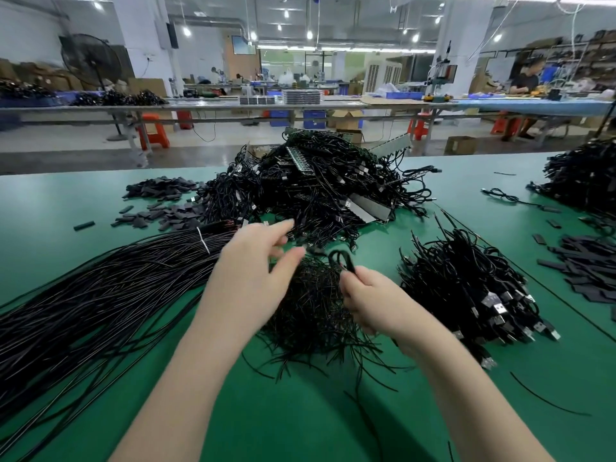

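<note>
Over the green tabletop [300, 415], your right hand [373, 301] pinches a thin black looped wire [336, 258] between thumb and curled fingers [350, 278]. The loop stands up just beyond the fingertips, and its tails drop out of sight behind the hand. Your left hand [250, 271] hovers just beside it, fingers [283, 228] loose and spread, grasping nothing, with the thumb tip near the loop but apart from it.

Expect the wire to weigh almost nothing and to be limp yet springy. It should bend freely, snag on its neighbours and slide through a slack pinch on its smooth jacket. It is best taken near the bend, where you hold it now, with the free hand catching a tail.

Directly under both hands lies a mound of short black wire offcuts [310, 315]. To your left fans a tied bundle of long black cables [100, 295]; to your right sits a heap of black cables with silver USB plugs [466, 288]. Farther back rises a big tangle of black leads and green circuit strips [316, 188], with flat black sleeve pieces [160, 201] scattered at its left.
</note>
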`<state>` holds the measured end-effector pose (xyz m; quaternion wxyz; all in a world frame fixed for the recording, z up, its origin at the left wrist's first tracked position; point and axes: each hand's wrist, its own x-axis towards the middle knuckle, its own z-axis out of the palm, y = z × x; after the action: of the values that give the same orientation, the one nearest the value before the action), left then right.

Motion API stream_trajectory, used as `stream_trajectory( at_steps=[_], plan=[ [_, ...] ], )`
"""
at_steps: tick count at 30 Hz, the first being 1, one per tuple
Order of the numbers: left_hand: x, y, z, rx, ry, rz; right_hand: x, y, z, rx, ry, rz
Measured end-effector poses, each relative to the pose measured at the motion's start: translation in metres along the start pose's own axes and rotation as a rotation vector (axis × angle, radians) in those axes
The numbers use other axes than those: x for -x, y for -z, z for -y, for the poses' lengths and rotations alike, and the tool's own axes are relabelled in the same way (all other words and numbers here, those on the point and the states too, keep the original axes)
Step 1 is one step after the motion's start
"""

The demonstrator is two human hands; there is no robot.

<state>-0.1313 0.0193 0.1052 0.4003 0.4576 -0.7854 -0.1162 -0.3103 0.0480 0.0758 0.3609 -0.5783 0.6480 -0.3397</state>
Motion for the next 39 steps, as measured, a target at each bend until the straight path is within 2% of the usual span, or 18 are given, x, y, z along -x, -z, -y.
stream_trajectory(
  at_steps=[2, 3, 4, 8, 11, 17, 19, 21, 24, 26, 28, 31, 33, 35, 39],
  plan=[
    [-0.001, -0.003, -0.003, -0.305, -0.290, 0.185, 0.002, 0.005, -0.007, -0.166, -0.069, 0.267],
    [0.000, -0.007, -0.007, -0.406, -0.394, 0.302, 0.003, 0.007, -0.010, -0.165, -0.076, 0.365],
    [0.001, -0.012, -0.011, -0.454, -0.427, 0.413, 0.004, 0.007, -0.012, -0.138, -0.082, 0.438],
    [0.003, -0.027, -0.027, -0.571, -0.233, 0.697, 0.002, 0.009, -0.018, -0.052, -0.106, 0.561],
    [0.003, -0.030, -0.032, -0.553, -0.131, 0.757, 0.000, 0.014, -0.022, -0.108, -0.135, 0.591],
    [-0.001, -0.033, -0.030, -0.560, -0.032, 0.919, -0.002, 0.009, -0.025, -0.021, -0.146, 0.644],
    [0.000, -0.029, -0.023, -0.504, -0.056, 0.876, -0.001, 0.012, -0.023, 0.012, -0.088, 0.639],
    [0.001, -0.019, -0.008, -0.438, -0.069, 0.767, 0.000, 0.020, -0.022, -0.032, -0.040, 0.566],
    [-0.005, -0.001, 0.019, -0.328, 0.037, 0.564, -0.008, 0.032, -0.029, -0.208, -0.049, 0.255],
    [-0.009, 0.008, 0.032, -0.152, 0.116, 0.387, -0.017, 0.024, -0.036, -0.066, -0.003, -0.034],
    [-0.012, 0.013, 0.037, 0.070, 0.189, 0.193, -0.023, 0.004, -0.045, 0.237, 0.056, -0.191],
    [-0.011, 0.011, 0.034, 0.188, 0.268, -0.010, -0.025, -0.033, -0.058, 0.522, 0.037, -0.208],
    [-0.010, 0.009, 0.031, 0.237, 0.310, -0.083, -0.026, -0.045, -0.061, 0.627, 0.034, -0.290],
    [-0.010, 0.009, 0.028, 0.270, 0.335, -0.110, -0.027, -0.046, -0.061, 0.608, 0.041, -0.358],
    [-0.010, 0.007, 0.025, 0.279, 0.352, -0.118, -0.026, -0.046, -0.061, 0.557, 0.021, -0.380]
  ],
)
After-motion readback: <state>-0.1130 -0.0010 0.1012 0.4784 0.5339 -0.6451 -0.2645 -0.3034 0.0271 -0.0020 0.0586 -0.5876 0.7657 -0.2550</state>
